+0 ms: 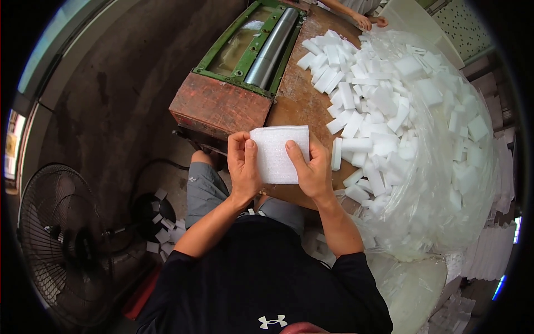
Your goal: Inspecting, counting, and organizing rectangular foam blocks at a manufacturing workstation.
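Observation:
A square white foam pouch [278, 158] is held up in front of my body, its flat face toward me. My left hand [243, 167] grips its left edge, thumb on the near face and fingers behind. On the right edge, my right hand [312, 170] pinches it the same way, with the thumb lying across the face. Just beyond stands a green-framed machine [245, 47] with a shiny metal roller [272, 47]. To the right of my hands, many white foam blocks [372, 106] lie heaped on the brown table [292, 94].
Clear plastic sheeting [445, 183] covers the right part of the heap. A floor fan [64, 239] stands at lower left, near foam pieces [164, 234] on the floor. Another person's hands [370, 22] are at the table's far end. Stacked white foam sheets [489, 250] stand at right.

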The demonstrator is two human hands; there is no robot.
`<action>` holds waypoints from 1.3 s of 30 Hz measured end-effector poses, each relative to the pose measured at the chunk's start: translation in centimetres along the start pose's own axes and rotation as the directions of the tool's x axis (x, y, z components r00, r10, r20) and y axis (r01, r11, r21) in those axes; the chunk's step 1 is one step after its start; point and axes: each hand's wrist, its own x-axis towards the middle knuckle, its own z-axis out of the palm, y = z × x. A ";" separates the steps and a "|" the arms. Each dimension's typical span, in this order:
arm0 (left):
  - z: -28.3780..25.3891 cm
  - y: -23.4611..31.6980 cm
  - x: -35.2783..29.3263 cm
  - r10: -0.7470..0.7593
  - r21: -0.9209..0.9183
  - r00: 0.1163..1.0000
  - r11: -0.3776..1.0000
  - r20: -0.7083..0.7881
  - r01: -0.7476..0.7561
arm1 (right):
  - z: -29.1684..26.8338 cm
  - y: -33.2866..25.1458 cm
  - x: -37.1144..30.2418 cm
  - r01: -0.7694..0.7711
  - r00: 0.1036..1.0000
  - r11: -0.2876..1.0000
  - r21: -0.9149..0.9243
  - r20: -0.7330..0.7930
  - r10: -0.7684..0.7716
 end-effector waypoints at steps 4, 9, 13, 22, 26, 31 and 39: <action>-0.3 0.6 -0.8 0.111 0.007 0.990 0.994 0.085 -0.112 | 0.0 -1.9 -1.1 0.319 0.941 0.915 -0.246 -0.032 -0.337; 0.4 3.1 -1.8 -0.004 -0.109 0.975 0.994 0.221 0.028 | -0.4 -0.7 -3.5 0.625 0.743 0.622 -0.471 0.114 -0.660; 0.7 3.9 -2.6 -0.019 -0.186 0.966 0.980 0.256 0.068 | -0.5 -0.4 -3.7 0.708 0.649 0.518 -0.480 0.151 -0.746; 1.0 2.8 -2.8 -0.004 -0.167 0.956 0.984 0.294 0.056 | -0.8 1.3 -4.6 0.710 0.636 0.501 -0.495 0.145 -0.758; 1.4 1.3 -1.0 -0.351 -0.316 0.865 0.827 0.359 0.466 | -2.4 1.1 -3.8 0.292 0.939 0.895 -0.337 -0.076 -0.335; 3.5 -0.6 -2.4 -0.274 -0.014 0.851 0.950 0.449 0.313 | -4.9 3.8 -5.0 -0.273 0.937 0.924 0.269 -0.144 0.319; 7.6 -1.8 -6.0 -0.259 0.151 0.573 0.962 0.778 0.229 | -10.4 2.8 -10.2 -0.196 0.919 0.973 0.125 -0.322 0.227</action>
